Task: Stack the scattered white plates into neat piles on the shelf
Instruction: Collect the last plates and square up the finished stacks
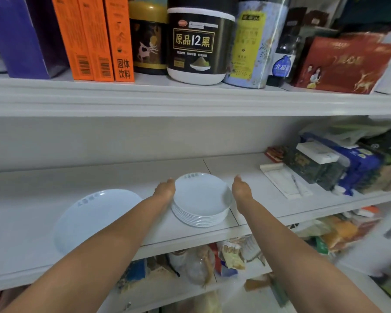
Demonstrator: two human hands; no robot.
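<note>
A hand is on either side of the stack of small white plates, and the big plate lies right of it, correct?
No: in the head view the big plate lies left of the stack of small white plates. The left hand and right hand do flank the stack.

A neat pile of small white plates (202,199), several deep, sits flat on the shelf (235,166) between the left hand (165,188) and the right hand (240,187). Its left rim is against the left hand. A larger white plate (93,218) with faint grey lettering on its rim lies flat, left of the left hand and partly behind the forearm.
</note>
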